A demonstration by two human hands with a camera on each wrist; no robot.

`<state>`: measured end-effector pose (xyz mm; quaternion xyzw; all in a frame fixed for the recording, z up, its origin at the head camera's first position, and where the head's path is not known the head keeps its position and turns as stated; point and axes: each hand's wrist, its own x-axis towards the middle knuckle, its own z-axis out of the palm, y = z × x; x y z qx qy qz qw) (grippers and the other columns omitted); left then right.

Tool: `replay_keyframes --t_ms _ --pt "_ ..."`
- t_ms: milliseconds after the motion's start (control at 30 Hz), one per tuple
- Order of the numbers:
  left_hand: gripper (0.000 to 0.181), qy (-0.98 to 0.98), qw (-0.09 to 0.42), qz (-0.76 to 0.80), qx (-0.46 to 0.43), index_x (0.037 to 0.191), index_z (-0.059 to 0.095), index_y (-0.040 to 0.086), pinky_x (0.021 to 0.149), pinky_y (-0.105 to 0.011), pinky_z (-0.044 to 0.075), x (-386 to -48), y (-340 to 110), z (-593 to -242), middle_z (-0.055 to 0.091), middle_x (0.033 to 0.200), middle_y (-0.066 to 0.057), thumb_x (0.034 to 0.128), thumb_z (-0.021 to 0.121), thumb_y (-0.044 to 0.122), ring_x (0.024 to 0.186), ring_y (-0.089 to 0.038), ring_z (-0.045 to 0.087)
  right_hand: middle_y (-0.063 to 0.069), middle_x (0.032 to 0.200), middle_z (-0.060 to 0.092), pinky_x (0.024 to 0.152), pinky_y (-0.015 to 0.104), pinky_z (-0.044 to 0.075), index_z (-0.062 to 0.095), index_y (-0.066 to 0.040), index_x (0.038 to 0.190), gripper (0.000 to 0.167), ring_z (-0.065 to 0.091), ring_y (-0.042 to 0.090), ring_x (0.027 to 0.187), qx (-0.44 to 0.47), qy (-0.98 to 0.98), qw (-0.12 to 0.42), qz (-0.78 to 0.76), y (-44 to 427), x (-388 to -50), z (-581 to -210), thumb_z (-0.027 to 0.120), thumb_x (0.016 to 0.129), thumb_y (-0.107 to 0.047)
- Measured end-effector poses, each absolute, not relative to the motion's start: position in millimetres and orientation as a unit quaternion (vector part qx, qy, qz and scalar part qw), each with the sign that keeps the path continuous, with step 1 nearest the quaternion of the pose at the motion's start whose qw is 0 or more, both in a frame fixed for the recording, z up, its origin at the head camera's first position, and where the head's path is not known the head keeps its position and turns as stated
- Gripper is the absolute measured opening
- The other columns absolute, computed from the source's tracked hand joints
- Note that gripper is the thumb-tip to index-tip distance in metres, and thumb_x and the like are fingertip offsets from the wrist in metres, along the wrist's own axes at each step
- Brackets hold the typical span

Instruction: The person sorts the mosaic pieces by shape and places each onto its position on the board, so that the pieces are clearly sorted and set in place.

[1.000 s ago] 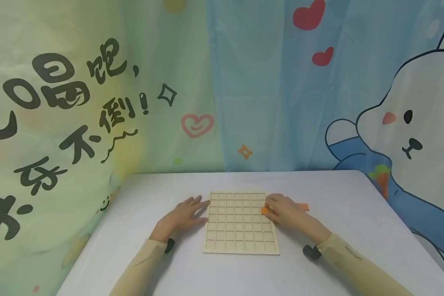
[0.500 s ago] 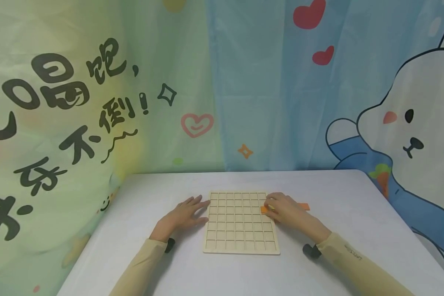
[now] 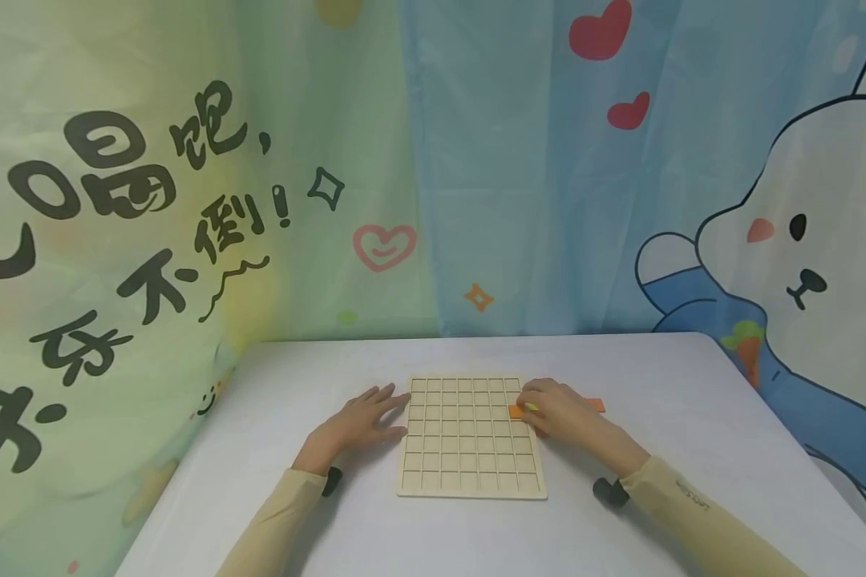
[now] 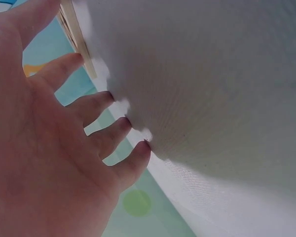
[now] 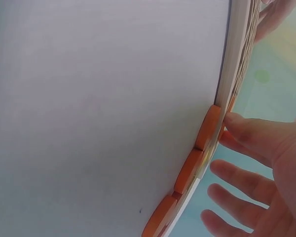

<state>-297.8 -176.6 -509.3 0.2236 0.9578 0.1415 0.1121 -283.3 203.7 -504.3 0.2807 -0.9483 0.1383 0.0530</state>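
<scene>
Board of pale wood (image 3: 469,449), square and divided into a grid, lies flat on a white-covered table (image 3: 447,541). Progress: the work is judged to be at an early stage. Apart from the right border, the visible cells show bare wood; at about two o'clock on the board, a flat orange piece (image 3: 515,411) overlaps the edge, its seating unclear. A second orange section (image 3: 595,405) emerges beyond the hand at three o'clock, off the board; whether the two join beneath the hand cannot be told. In the right wrist view, round-edged orange lobes (image 5: 189,170) form a row running from the board's side. Hands: the right hand (image 3: 559,410), between two and three o'clock, pinches the flat orange piece between thumb and forefinger, the other fingers slightly bent and apart. The left hand (image 3: 361,421), at nine o'clock, is spread, with thumb and forefinger touching the board's edge, gripping nothing.
</scene>
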Motion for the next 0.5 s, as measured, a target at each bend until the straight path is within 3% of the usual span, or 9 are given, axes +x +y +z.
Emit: replay_keyframes --t_ms 300,500 --pt "0.064 0.958 0.111 0.141 0.221 0.155 0.040 0.032 0.120 -0.065 0.024 -298.2 -176.5 -511.3 0.029 0.166 -0.009 0.0977 0.056 0.055 0.153 -0.040 0.023 0.003 0.105 0.068 0.087 0.041 0.056 0.074 -0.013 0.097 0.009 0.061 0.019 0.097 0.267 -0.953 0.037 0.135 204.4 -280.8 -502.7 0.073 0.092 -0.021" --pt "0.065 0.958 0.110 0.137 0.226 0.155 0.040 0.030 0.121 -0.064 0.025 -298.1 -176.7 -511.7 0.030 0.165 -0.010 0.0974 0.057 0.054 0.153 -0.040 0.024 0.007 0.113 0.068 0.093 0.046 0.055 0.073 -0.013 0.099 0.011 0.063 0.026 0.107 0.248 -0.958 0.031 0.141 206.1 -279.7 -502.5 0.072 0.093 -0.022"
